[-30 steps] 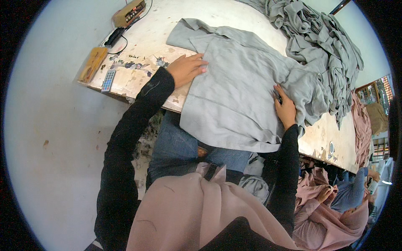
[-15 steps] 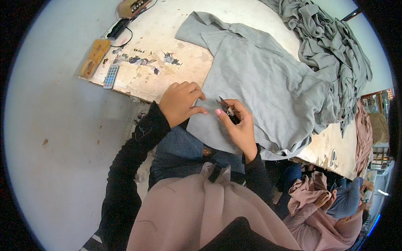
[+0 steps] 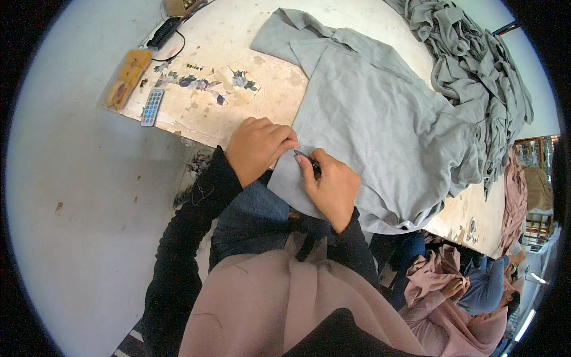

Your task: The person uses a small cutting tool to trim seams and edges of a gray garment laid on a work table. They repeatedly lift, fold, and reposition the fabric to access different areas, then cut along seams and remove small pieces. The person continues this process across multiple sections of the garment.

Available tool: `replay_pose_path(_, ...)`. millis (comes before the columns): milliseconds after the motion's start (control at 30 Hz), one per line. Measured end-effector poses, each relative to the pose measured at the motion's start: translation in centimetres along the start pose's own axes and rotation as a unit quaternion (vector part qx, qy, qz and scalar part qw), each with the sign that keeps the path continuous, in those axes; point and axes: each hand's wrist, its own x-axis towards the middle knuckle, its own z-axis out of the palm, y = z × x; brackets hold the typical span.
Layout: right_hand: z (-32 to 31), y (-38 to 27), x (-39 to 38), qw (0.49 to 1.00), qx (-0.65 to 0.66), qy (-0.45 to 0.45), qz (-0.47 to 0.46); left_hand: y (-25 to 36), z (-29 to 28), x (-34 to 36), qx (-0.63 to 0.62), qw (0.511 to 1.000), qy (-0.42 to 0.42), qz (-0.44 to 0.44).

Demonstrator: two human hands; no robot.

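Note:
A grey garment point(image 3: 369, 107) lies spread over the table, its near part hanging past the front edge. My left hand point(image 3: 260, 147) is closed in a pinch at the garment's left edge; whatever is between the fingertips is too small to make out. Just to its right, my right hand point(image 3: 334, 185) grips a small pair of black thread snips point(image 3: 316, 169). The pointed tip of the snips sits close to my left fingertips, over the grey cloth. Most of the snips' body is hidden by my fingers.
The pale, stained table point(image 3: 232, 113) carries a remote control point(image 3: 152, 107), a yellowish block point(image 3: 128, 79) and a black power strip point(image 3: 163, 34) at left. Crumpled grey cloth point(image 3: 470, 65) is heaped at the far right. A person point(image 3: 443, 309) handling pink cloth sits at lower right.
My right hand has moved left, bringing the snips' tip to my left fingertips. My left thumb and finger, apart before, have closed into a pinch. The view has shifted slightly.

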Motion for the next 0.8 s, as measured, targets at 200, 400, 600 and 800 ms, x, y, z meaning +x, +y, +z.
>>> replay_pose_path(200, -0.7, 0.5, 0.0, 0.995, 0.091, -0.024, 0.036, -2.3, -2.8, 1.1, 0.016, 0.995, 0.056, -0.082)
replay_pose_path(400, -1.2, 1.2, -0.1, 0.984, 0.159, -0.049, 0.068, -3.2, -0.8, 1.8, -0.128, 0.984, -0.116, -0.042)
replay_pose_path(600, -0.4, 2.7, -0.4, 0.945, 0.314, -0.022, 0.094, -4.8, -2.4, 2.6, 0.127, 0.985, 0.082, -0.082)
replay_pose_path(800, 0.0, 3.4, -0.6, 0.894, 0.439, -0.014, 0.091, -1.3, 0.3, 2.8, -0.085, 0.991, -0.082, 0.061)
